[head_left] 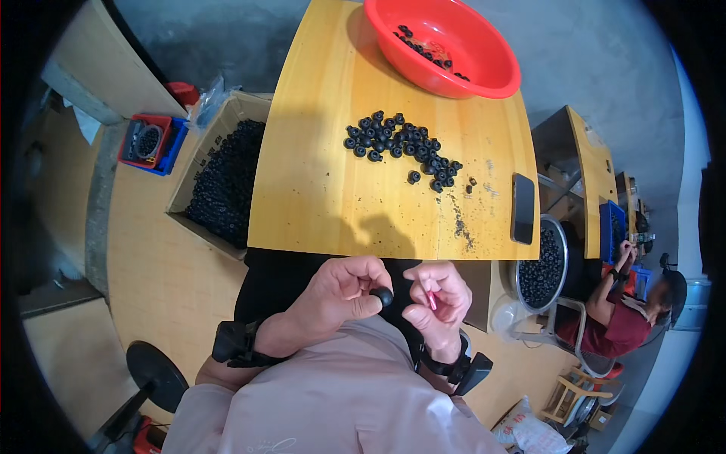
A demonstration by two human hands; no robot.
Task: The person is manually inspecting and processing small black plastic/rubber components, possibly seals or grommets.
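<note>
Left hand (342, 291) pinches black knob (385, 296), thumb to forefinger; right hand (440, 301) curls fingers round slim pink piece (432, 300); knob pile (422, 151) at twelve o'clock.

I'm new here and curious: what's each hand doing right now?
Left hand: closed, holding a small black rounded piece.
Right hand: partly closed, holding a slim pink item.

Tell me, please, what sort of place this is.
Probably a workshop: small round black parts lie on a yellow wooden table, dark pieces fill a brown cardboard box, and a person in dark red sits nearby.
</note>
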